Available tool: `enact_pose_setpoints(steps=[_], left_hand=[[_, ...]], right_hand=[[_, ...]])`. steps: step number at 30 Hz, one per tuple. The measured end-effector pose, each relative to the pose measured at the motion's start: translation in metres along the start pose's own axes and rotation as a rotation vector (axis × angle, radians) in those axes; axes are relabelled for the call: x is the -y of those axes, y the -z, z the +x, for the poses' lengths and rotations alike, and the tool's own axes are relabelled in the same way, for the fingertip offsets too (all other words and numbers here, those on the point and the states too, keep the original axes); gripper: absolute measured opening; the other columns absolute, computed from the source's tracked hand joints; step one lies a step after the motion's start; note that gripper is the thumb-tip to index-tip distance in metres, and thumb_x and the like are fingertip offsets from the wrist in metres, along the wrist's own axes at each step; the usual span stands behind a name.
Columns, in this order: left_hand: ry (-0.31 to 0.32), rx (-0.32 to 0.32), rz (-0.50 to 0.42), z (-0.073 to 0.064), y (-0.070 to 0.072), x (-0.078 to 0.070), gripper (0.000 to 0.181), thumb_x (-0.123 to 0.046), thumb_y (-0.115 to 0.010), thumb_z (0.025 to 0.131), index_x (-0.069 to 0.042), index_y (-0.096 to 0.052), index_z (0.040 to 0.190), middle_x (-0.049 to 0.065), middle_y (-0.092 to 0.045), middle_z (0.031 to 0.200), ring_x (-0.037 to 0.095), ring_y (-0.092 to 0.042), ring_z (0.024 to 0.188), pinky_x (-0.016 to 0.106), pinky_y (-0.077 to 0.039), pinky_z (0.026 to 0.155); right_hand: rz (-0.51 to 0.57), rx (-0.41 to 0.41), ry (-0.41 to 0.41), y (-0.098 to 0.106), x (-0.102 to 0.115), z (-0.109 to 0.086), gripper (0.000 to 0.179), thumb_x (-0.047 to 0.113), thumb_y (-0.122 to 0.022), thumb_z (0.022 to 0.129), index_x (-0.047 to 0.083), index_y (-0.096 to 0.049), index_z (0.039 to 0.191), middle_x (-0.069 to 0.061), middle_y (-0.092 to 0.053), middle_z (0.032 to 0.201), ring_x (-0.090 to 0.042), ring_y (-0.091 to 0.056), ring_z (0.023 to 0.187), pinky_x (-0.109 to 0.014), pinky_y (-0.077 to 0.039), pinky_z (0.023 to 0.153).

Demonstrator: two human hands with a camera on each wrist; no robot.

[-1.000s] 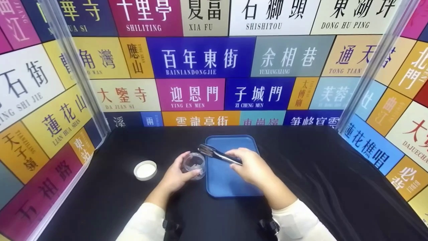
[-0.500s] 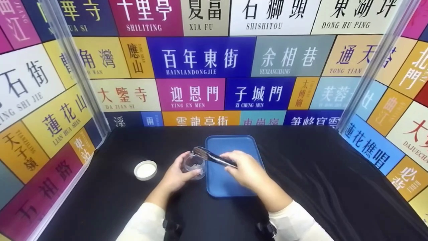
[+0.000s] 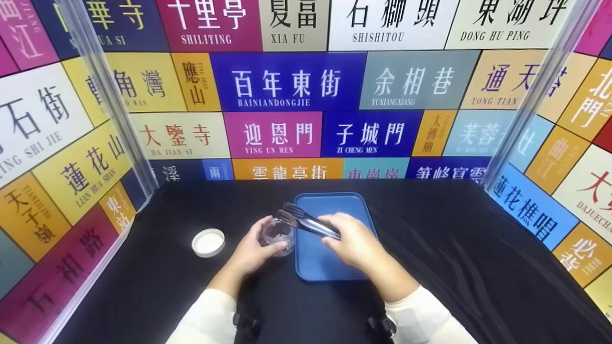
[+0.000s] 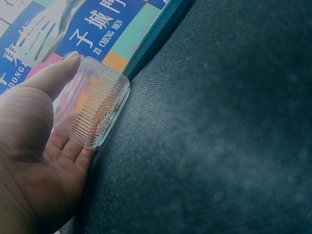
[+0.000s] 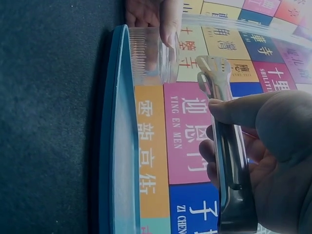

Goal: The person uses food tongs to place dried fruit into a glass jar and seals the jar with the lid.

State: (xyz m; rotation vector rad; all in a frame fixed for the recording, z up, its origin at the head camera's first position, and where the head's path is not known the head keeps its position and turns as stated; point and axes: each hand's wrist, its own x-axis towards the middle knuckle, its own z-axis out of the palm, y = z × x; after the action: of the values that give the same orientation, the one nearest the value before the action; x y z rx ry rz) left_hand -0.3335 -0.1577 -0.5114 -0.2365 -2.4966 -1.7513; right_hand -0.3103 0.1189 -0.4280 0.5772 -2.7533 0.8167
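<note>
My left hand (image 3: 253,248) grips a clear jar (image 3: 279,234), thumb on one side and fingers round the other. In the left wrist view the jar (image 4: 100,109) has ribbed lower walls and stands upright on the black cloth. Something pale lies at its bottom. My right hand (image 3: 351,239) holds a pair of metal tongs (image 3: 308,223) between thumb and fingers. Their two arms are spread apart, with the slotted tips just above the jar's right rim. Nothing shows between those tips. The right wrist view shows the tongs (image 5: 229,146) from the side, along the palm.
A blue tray (image 3: 325,267) lies right beside the jar, under the tongs and right hand. Left of the left hand, a white round lid (image 3: 208,242) rests on the black cloth (image 3: 158,267). Walls with printed colourful signs (image 3: 287,81) surround the table.
The tongs moved slightly left over the jar, and their arms have since spread apart. My left hand and the jar stay in place.
</note>
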Motion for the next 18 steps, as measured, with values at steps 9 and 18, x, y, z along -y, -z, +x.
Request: enact_pose_setpoints(steps=[9, 18], left_hand=[[-0.012, 0.002, -0.012, 0.000, 0.001, 0.000, 0.085, -0.026, -0.089, 0.089, -0.010, -0.045, 0.160, 0.018, -0.059, 0.157, 0.038, -0.061, 0.142, 0.057, -0.046, 0.122], [-0.004, 0.005, 0.003, -0.001, 0.001, 0.000, 0.086, -0.029, -0.089, 0.089, -0.012, -0.044, 0.161, 0.016, -0.058, 0.159, 0.037, -0.057, 0.147, 0.056, -0.043, 0.125]], right_hand=[[-0.006, -0.021, -0.070, 0.009, -0.010, 0.003, 0.065, 0.029, -0.087, 0.090, 0.018, -0.064, 0.149, -0.008, -0.070, 0.142, -0.028, -0.067, 0.127, -0.050, -0.055, 0.112], [0.024, -0.073, -0.222, 0.027, -0.049, 0.012, 0.068, 0.032, -0.084, 0.090, 0.017, -0.060, 0.153, -0.017, -0.063, 0.151, -0.039, -0.062, 0.137, -0.059, -0.048, 0.119]])
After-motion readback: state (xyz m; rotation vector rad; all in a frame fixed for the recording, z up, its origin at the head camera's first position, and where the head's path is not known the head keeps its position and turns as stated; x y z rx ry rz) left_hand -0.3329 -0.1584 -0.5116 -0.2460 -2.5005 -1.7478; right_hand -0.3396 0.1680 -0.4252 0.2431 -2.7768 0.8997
